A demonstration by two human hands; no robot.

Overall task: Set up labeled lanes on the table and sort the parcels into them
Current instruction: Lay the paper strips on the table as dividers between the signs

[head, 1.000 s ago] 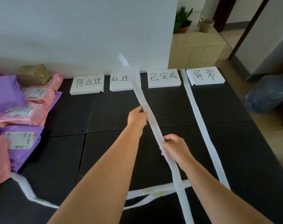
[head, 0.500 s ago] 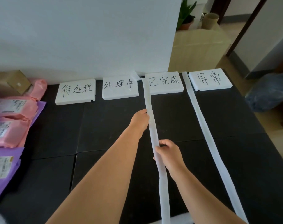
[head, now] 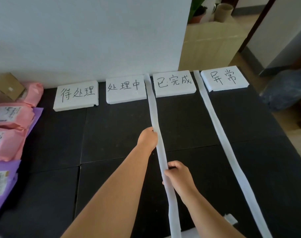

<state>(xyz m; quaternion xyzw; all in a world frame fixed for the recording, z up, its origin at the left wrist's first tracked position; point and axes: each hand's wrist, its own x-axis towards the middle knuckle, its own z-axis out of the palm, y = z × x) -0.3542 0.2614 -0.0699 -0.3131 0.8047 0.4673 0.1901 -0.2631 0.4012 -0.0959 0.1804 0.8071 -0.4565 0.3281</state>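
Light, limp and likely to kink, the white strip (head: 152, 107) lies from far edge to near edge of the table (head: 112, 134), left hand (head: 147, 138) and right hand (head: 179, 174) each pinching it mid-length, best kept taut

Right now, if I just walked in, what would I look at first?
Probably the row of white signs with black writing along the far edge of the black table. Next, the long white strip running down between the two middle signs, with the left hand and right hand both holding it. Pink and purple parcels are piled at the table's left side.
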